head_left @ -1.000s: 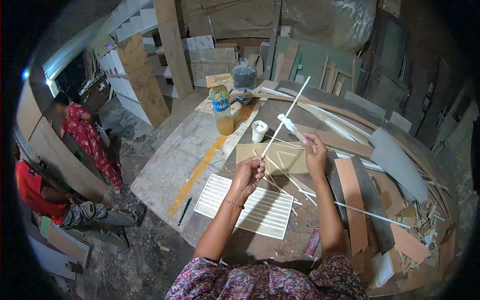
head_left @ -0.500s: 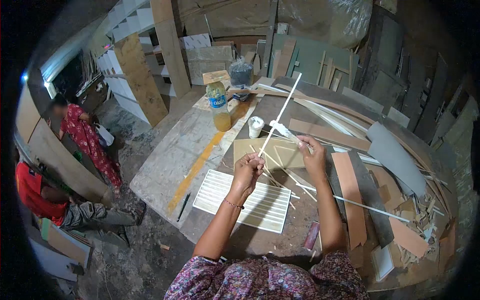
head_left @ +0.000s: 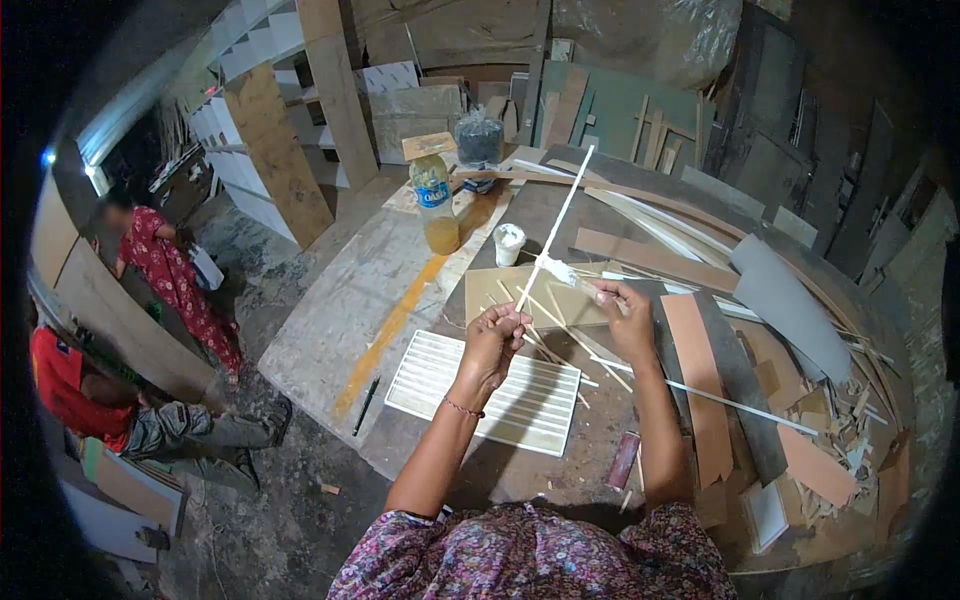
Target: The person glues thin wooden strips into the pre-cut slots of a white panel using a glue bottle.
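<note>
My left hand (head_left: 492,343) pinches the lower end of a thin pale strip (head_left: 568,202), which slants up and away over the table. In my right hand (head_left: 625,308) is a small stick-like applicator (head_left: 562,272), its tip thick with white paste and touching the strip above my left fingers. A white cup of paste (head_left: 508,243) stands just beyond. Under the hands are a tan board (head_left: 482,290) with loose thin sticks on it and a white slatted panel (head_left: 420,385).
A bottle of yellowish liquid (head_left: 437,205) and a dark bag (head_left: 480,140) stand farther back. Curved strips (head_left: 700,385), a grey sheet (head_left: 790,305) and scraps lie right. A dark red cylinder (head_left: 623,460) is near me. Two people (head_left: 175,280) (head_left: 80,390) are at the left.
The paste-covered tip has moved down the strip, closer to my left hand. My right hand has shifted slightly lower with it.
</note>
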